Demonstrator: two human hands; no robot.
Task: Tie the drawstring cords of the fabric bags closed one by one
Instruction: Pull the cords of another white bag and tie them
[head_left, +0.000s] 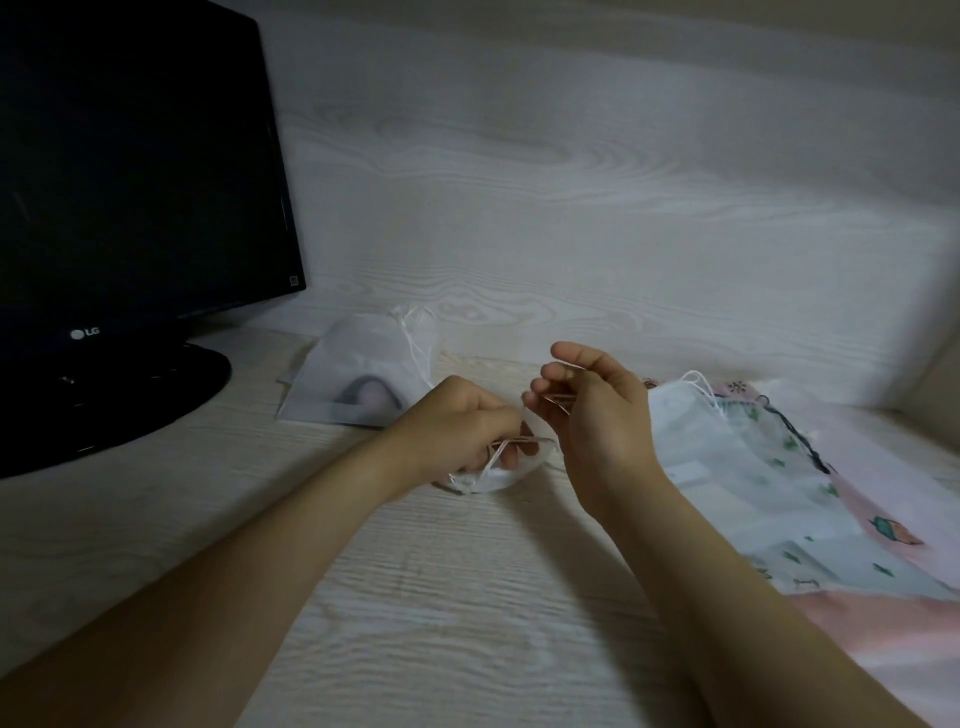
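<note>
A small sheer white bag (493, 475) lies on the desk under my hands, mostly hidden by them. My left hand (462, 431) is curled over it and grips its pale pink cords (511, 443). Just right of it, my right hand (587, 410) is raised and pinches the cords' other end between thumb and fingers. A white organza bag (363, 374) with a dark object inside lies behind, its white cords gathered at the top. A stack of printed bags (753, 467) lies to the right with loose white cords.
A black LG monitor (130, 182) on a round base (130, 400) stands at the left. A pale wood-grain wall panel (623, 208) rises behind the desk (441, 597). Pink patterned fabric (883, 493) spreads under the bags at the right edge.
</note>
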